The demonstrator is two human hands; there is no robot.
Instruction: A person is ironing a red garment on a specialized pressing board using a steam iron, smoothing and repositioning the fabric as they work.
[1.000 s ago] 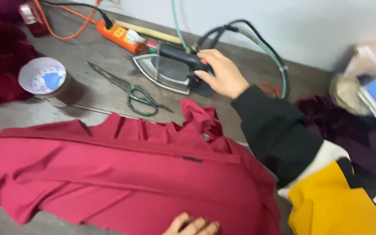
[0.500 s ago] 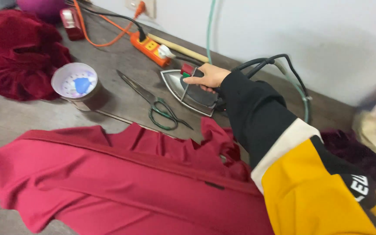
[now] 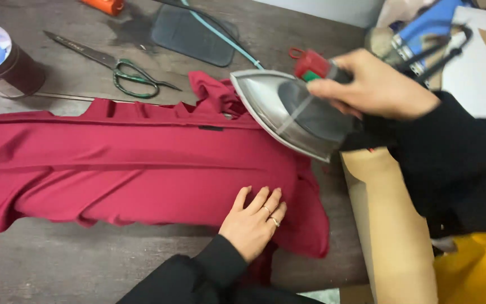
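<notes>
Pressing my left hand (image 3: 252, 222) flat, fingers together, on the crimson garment (image 3: 142, 163), I grip the iron (image 3: 296, 112) (probably tilted) in my right hand (image 3: 375, 84); lowering it squarely comes next.

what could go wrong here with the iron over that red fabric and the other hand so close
The left hand lies flat on the red fabric, close to the iron in the right hand, so a burn seems possible if the soleplate swings that way. The fabric is rippled and bunched near the iron's tip, so folds might get pressed in. The iron's hose crosses the table and could perhaps drag.
</notes>
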